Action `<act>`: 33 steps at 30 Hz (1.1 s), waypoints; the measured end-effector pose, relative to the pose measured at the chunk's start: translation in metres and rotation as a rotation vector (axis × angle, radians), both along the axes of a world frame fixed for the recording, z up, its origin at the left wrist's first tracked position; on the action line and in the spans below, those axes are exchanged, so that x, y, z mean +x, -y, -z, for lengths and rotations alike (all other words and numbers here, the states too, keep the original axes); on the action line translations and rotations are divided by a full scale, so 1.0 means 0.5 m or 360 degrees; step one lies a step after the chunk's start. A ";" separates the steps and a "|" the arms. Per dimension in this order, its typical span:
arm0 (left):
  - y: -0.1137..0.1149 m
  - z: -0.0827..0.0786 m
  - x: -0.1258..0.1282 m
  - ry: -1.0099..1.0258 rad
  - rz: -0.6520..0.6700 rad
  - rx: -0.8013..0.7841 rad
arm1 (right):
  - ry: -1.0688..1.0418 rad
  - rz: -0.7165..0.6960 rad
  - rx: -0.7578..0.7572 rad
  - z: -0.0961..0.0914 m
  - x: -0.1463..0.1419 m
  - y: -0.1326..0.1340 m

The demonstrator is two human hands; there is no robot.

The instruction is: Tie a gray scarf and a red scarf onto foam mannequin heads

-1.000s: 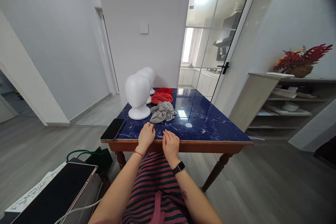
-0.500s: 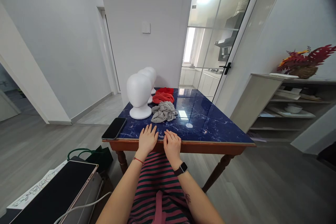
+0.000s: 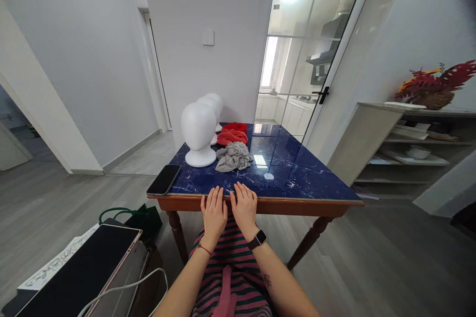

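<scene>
At the near edge of the table (image 3: 312, 176), the left hand (image 3: 214, 215) and right hand (image 3: 244, 205) lie empty, fingers outstretched, seemingly for support, while the grey cloth (image 3: 234, 157) sits crumpled beyond them beside a white dummy head (image 3: 198, 126) that its broad base (image 3: 201, 158) presumably steadies.

left hand (image 3: 214, 210) and right hand (image 3: 244, 204) rest side by side at near edge of table (image 3: 301, 173) | grey cloth (image 3: 234, 157) lies crumpled beyond | nearest mannequin head (image 3: 198, 129) stands beside it
</scene>
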State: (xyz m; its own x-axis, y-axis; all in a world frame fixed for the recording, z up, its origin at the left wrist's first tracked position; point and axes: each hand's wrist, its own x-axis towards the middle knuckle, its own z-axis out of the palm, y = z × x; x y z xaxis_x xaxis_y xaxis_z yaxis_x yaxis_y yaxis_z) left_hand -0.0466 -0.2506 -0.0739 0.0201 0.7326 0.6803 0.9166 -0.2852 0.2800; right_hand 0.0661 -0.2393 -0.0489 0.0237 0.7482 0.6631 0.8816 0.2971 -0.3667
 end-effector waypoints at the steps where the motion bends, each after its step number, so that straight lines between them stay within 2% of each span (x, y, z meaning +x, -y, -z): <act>1: -0.002 -0.001 -0.002 0.0000 0.0006 0.0004 | 0.0000 0.0002 -0.0004 -0.001 0.000 -0.001; 9: -0.005 0.004 -0.010 -0.0007 0.0048 0.0008 | 0.0080 -0.0039 -0.0021 0.000 0.002 0.011; 12: -0.005 0.004 -0.015 -0.0032 0.0068 0.0001 | 0.0100 -0.0049 -0.0056 -0.015 0.011 0.003; 15: -0.003 0.002 -0.022 -0.0069 0.0101 -0.0015 | 0.0118 -0.0161 -0.0258 -0.053 0.033 -0.046; 18: -0.001 -0.001 -0.026 -0.0084 0.0118 -0.0028 | 0.0160 -0.0289 -0.0487 -0.097 0.061 -0.137; 21: 0.001 -0.002 -0.025 -0.0078 0.0111 -0.0033 | 0.0236 -0.0268 -0.0445 -0.118 0.077 -0.235; 23: 0.001 -0.003 -0.024 -0.0067 0.0105 -0.0034 | 0.0237 -0.0206 -0.0378 -0.113 0.081 -0.286; 26: 0.002 -0.003 -0.025 -0.0073 0.0120 -0.0044 | 0.0170 -0.0105 -0.0317 -0.090 0.079 -0.330; 29: 0.004 -0.004 -0.029 -0.0097 0.0142 -0.0067 | 0.0208 -0.0114 -0.0332 -0.071 0.077 -0.343; 33: 0.004 -0.002 -0.032 -0.0114 0.0148 -0.0063 | 0.0194 -0.0101 -0.0463 -0.066 0.077 -0.346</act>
State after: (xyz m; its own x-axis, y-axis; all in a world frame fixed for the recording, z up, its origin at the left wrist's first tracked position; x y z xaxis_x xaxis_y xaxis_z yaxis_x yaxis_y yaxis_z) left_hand -0.0624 -0.2528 -0.0730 0.1368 0.7516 0.6453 0.9049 -0.3599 0.2274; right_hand 0.1046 -0.0664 -0.0157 -0.0956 0.9043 0.4162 0.9074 0.2510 -0.3370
